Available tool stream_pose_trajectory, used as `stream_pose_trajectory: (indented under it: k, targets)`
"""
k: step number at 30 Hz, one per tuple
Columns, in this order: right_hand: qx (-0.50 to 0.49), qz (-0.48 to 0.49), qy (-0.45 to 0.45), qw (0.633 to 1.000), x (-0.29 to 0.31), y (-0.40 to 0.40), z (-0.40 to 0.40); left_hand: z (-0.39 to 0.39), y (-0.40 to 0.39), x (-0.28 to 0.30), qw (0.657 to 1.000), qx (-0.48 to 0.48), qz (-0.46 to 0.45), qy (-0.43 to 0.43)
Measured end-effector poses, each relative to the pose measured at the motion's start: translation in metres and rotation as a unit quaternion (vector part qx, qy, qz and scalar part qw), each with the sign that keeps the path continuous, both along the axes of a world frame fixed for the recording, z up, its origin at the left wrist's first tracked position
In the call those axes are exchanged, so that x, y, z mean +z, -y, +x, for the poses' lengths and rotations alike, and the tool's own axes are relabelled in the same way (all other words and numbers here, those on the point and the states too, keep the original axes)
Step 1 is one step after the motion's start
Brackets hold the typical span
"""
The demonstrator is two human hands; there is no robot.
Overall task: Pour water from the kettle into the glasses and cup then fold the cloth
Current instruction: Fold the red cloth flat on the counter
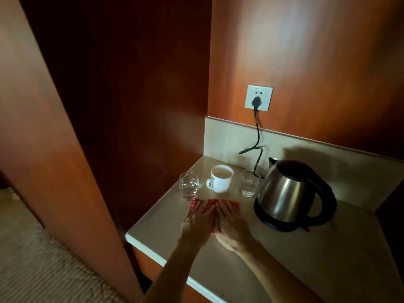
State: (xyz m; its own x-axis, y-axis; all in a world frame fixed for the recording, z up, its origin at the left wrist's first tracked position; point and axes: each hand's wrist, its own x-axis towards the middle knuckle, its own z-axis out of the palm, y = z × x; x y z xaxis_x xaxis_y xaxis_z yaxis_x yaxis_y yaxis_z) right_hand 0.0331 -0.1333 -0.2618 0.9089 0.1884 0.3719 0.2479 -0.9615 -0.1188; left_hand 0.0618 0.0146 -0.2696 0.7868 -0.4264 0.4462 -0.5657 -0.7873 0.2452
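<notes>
Dim wood-panelled corner, pale table [284, 270]. Red cloth [204, 204] lies near the front left, under the left hand [197, 224] and right hand [229, 224], fingers flat and spread, gripping nothing. Soft, light, likely to slide; best pinched at a corner. Glasses, cup [220, 179] and kettle [288, 191] sit beyond.

You face a corner lined with reddish-brown wood panels [306, 51], dim on the left and lit warmer on the right. A pale stone counter [284, 259] fills the corner, with a low backsplash [225, 136] of the same pale stone along the wall. A white wall socket [259, 97] holds a black plug [256, 102], its cord [258, 136] hanging to the counter. Beige carpet [39, 263] covers the floor at your lower left.
</notes>
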Motion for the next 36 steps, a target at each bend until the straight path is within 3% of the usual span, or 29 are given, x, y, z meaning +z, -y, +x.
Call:
stream_pose_trajectory:
  k: [10, 14, 22, 26, 29, 32, 36]
  targets:
    - [0.004, -0.005, -0.012, 1.000, 0.005, -0.042, -0.050, -0.059, -0.048, 0.015, 0.998, 0.033, -0.046, 0.023]
    - [-0.006, -0.025, -0.080, 0.996, 0.008, -0.021, -0.083, -0.092, -0.027, 0.014, 0.993, -0.019, -0.018, 0.112]
    - [-0.082, 0.008, 0.010, 0.997, -0.004, 0.071, -0.152, -0.131, 0.068, -0.004, 0.997, -0.061, -0.035, -0.018]
    - [-0.105, -0.032, 0.044, 0.993, -0.007, 0.108, -0.155, -0.125, 0.105, 0.002, 0.997, -0.072, -0.035, -0.016]
    - [-0.091, -0.076, -0.032, 0.992, -0.012, 0.117, -0.137, -0.110, 0.113, 0.005, 0.997, -0.080, -0.021, 0.001]
    - [-0.114, -0.028, -0.043, 0.992, -0.015, 0.110, -0.114, -0.085, 0.109, 0.003, 0.994, -0.099, -0.042, 0.004]
    - [-0.112, 0.036, 0.042, 0.992, -0.005, 0.079, -0.089, -0.055, 0.085, -0.002, 0.996, -0.082, -0.039, -0.009]
